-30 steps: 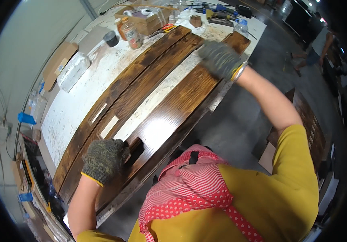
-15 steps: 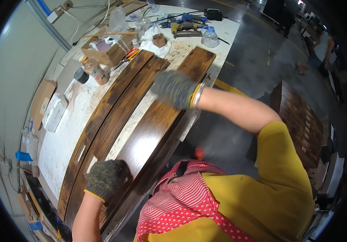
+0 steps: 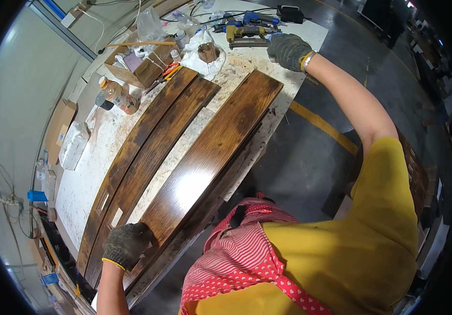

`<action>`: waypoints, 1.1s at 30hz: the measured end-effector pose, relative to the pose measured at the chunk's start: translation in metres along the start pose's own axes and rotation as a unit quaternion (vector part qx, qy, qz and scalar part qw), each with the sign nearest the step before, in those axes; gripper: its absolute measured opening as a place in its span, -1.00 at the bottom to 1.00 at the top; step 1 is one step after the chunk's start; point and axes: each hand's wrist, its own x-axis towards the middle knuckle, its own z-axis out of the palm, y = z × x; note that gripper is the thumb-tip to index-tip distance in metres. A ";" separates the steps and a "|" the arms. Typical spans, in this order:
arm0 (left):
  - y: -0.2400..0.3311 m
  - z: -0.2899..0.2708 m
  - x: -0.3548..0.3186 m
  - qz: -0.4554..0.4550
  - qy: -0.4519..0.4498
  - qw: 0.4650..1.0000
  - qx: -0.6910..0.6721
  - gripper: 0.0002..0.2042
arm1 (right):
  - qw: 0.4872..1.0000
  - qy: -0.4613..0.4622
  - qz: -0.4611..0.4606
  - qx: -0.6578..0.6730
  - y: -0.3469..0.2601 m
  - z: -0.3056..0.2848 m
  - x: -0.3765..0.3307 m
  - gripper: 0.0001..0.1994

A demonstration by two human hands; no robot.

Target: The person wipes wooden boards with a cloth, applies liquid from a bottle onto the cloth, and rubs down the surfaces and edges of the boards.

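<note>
A glossy dark-brown wooden plank (image 3: 210, 142) lies lengthwise on the white worktable (image 3: 86, 184), near its right edge. At the plank's near end rests my left hand (image 3: 127, 244), in a dark knitted glove with a yellow cuff. Its fingers are curled, and what they hold, if anything, is hidden. My right hand (image 3: 290, 51), gloved alike, reaches to the far right corner of the table. It is closed over the clear blue-topped bottle, which it almost wholly covers. Two narrower brown boards (image 3: 147, 113) (image 3: 171, 131) lie side by side left of the plank.
Nail guns (image 3: 244, 32) and a black case (image 3: 290, 14) lie at the table's far end. A cardboard box (image 3: 144, 73), orange-handled pliers (image 3: 172, 70), a drink bottle (image 3: 118, 95), a dark jar (image 3: 103, 101) and a wrapped white bundle (image 3: 74, 145) stand along the left.
My right hand has moved away from over the plank to the far right, onto the clear bottle. My left hand has slid nearer along the plank. The view has shifted slightly.
</note>
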 end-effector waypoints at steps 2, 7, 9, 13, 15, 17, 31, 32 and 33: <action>-0.004 0.007 0.002 0.020 -0.018 0.999 0.018 -0.72 | 0.985 0.044 -0.015 0.165 -0.003 -0.008 -0.007 -0.78; 0.004 0.001 0.003 -0.030 -0.011 0.999 0.019 -0.74 | 0.969 0.115 -0.122 0.182 -0.008 0.009 -0.010 -0.73; -0.011 0.006 0.005 0.073 -0.022 0.997 0.026 -0.74 | 0.997 0.012 0.036 0.064 0.011 0.002 -0.003 -0.73; 0.029 -0.013 -0.001 -0.089 0.105 0.868 -0.478 -0.77 | 0.818 0.080 0.097 0.561 -0.013 -0.024 -0.025 -0.68; 0.038 -0.009 0.024 0.070 0.376 0.869 -0.313 -0.72 | 0.741 0.228 -0.043 0.630 -0.030 0.018 -0.022 -0.67; 0.101 -0.040 0.055 0.142 0.406 0.829 -0.357 -0.75 | 0.850 0.436 -0.095 0.279 -0.056 0.052 -0.013 -0.61; 0.100 0.110 0.057 -0.028 0.569 0.822 -0.015 -0.59 | 0.495 0.105 -0.036 0.862 -0.069 0.113 -0.004 -0.56; 0.085 0.121 0.032 -0.072 0.545 0.835 0.014 -0.58 | 0.508 0.111 -0.027 0.854 -0.073 0.101 -0.005 -0.56; 0.068 0.132 0.008 -0.113 0.521 0.845 0.042 -0.56 | 0.522 0.120 -0.017 0.844 -0.076 0.093 -0.006 -0.56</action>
